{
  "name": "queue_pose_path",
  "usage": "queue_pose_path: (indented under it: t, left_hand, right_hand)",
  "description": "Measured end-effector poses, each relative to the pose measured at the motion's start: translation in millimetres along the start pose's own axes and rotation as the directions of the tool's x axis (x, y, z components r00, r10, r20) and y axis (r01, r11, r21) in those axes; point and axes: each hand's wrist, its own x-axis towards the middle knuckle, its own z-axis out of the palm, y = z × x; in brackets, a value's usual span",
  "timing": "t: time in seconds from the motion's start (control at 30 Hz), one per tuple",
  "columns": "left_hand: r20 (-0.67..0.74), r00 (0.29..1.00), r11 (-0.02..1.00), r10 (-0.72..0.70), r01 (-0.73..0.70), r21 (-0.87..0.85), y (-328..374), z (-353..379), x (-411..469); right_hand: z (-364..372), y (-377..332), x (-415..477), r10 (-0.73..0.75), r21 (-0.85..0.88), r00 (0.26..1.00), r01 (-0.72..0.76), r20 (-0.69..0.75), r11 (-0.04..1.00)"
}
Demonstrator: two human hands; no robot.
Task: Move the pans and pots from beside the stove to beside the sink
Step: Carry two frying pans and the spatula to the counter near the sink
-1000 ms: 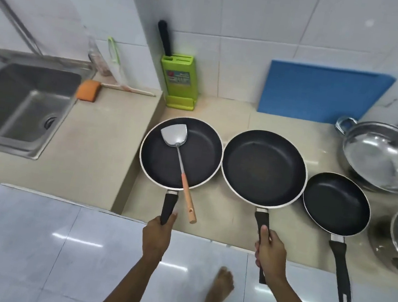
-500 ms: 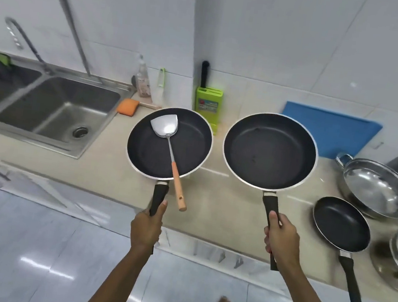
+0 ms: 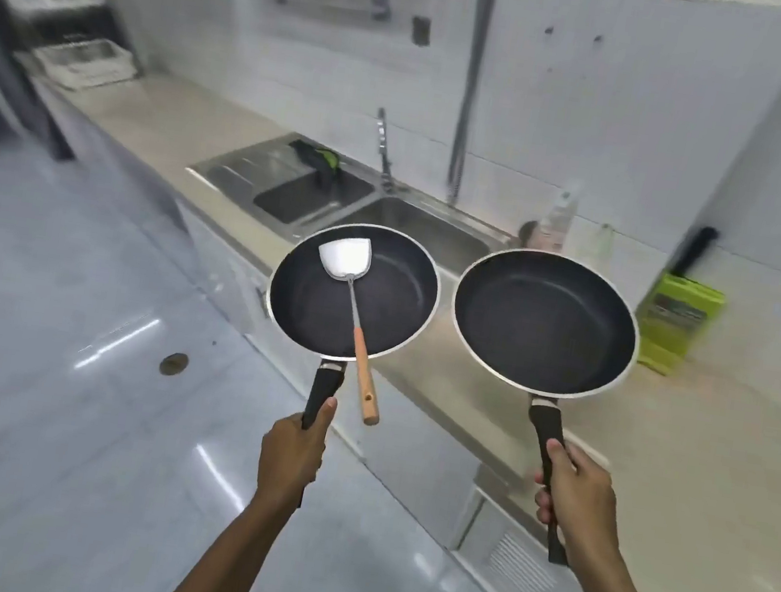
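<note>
A person carries two black frying pans through a kitchen, one in each hand, both lifted clear of the beige counter point(image 3: 687, 453). The left hand point(image 3: 291, 457) is clenched around the black handle of the left pan point(image 3: 322, 306), thumb laid along the top of the grip; a steel spatula point(image 3: 352, 305) lies inside that pan, its blade resting on the dark base near the far rim and its wooden handle sticking out over the near rim, just beside the pan's own handle. The right hand point(image 3: 573, 497) is wrapped around the handle of the right pan point(image 3: 545, 322), which is empty and tilted slightly toward the camera, the end of its handle poking out below the fist. The two pans sit side by side, rims close but apart, held in front of the double steel sink point(image 3: 288, 191) and its tap point(image 3: 383, 149). A green knife block point(image 3: 678, 321) stands on the counter against the white tiled wall at right (one dark handle rises from it). Something dark with a green patch hangs over the sink's far edge, possibly a cloth or glove; the blur makes it hard to tell. A white rack point(image 3: 85, 62) sits at the counter's far left end. Glossy pale floor tiles point(image 3: 38, 397) fill the lower left.
</note>
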Motion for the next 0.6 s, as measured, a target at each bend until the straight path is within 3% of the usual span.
queue_pose_path:
  t: [0.27, 0.6]
  left_hand:
    - [-0.211, 0.967, 0.987, -0.142, 0.123, -0.1, -19.4, -94.8, 106.0]
    - [-0.354, 0.894, 0.96, -0.274, 0.234, -0.152, -12.5, -189.9, 305.3]
  right_hand:
    - [191.5, -61.1, 47.4, 0.002, -0.074, 0.977, 0.014, 0.212, 0.997]
    - [434.4, -142.2, 154.7, -0.004, -0.128, 0.931, 0.055, 0.365, 0.99]
